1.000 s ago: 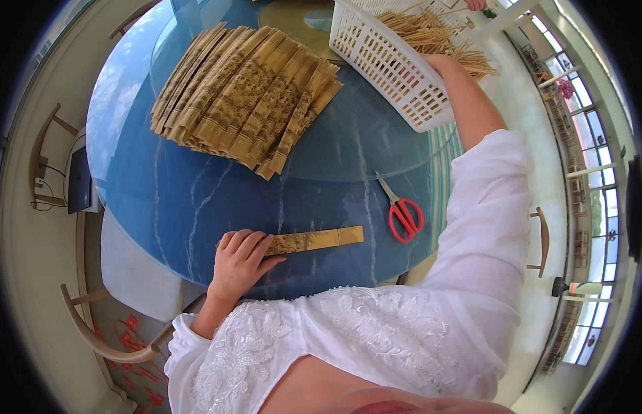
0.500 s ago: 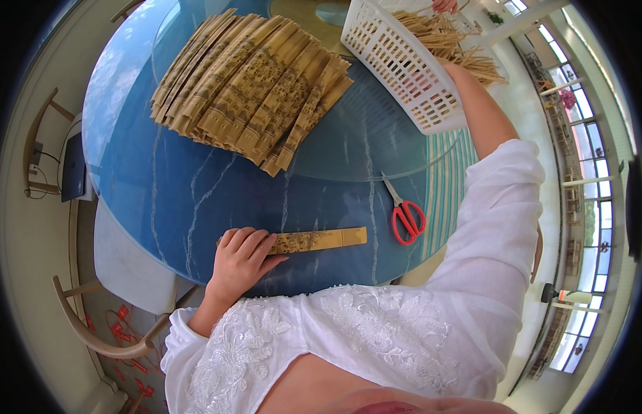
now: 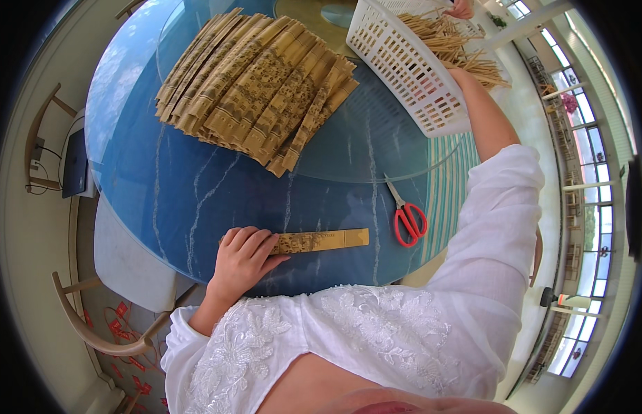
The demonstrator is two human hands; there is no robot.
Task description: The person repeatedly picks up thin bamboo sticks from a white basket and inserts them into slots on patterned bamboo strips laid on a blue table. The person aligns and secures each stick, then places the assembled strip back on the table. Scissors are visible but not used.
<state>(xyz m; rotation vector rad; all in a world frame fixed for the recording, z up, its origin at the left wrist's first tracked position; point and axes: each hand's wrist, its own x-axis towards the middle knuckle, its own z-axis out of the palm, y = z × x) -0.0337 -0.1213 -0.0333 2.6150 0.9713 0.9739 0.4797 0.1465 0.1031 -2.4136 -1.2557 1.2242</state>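
Left hand (image 3: 245, 259), lower centre: closed over a flat, golden-brown, paper-like strip (image 3: 324, 240) — apparently steadying it against the blue marbled table (image 3: 328, 200). Right hand (image 3: 458, 72), upper right: fingers hidden behind a white slotted plastic basket (image 3: 407, 65) — grip cannot be told.

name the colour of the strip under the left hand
Gold strip with dark patterning, seen best in the head view.
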